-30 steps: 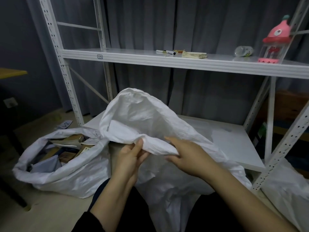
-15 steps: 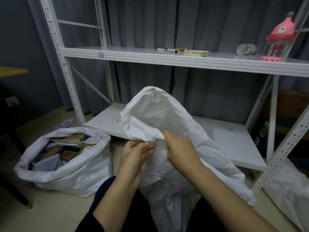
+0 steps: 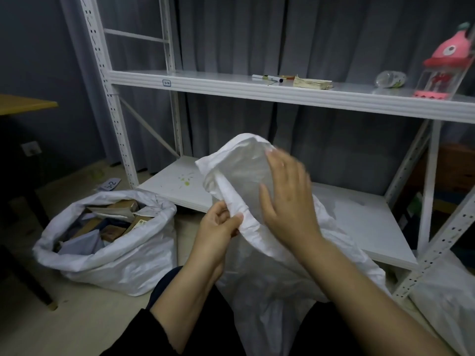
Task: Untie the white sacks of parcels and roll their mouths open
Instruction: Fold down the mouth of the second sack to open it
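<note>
Crinkled, perhaps woven, white sack point(image 3: 270, 291)

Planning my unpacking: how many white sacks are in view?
3. The open sack of parcels sits on the floor at left; the held sack is at centre; a third sack lies at the right edge, partly cut off.

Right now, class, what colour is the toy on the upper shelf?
The toy is pink, with a clear body; the head view shows it.

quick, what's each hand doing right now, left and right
Left hand: closed, pinching the rim of the white sack.
Right hand: open, fingers spread at the sack's mouth, holding nothing; blurred.
</note>
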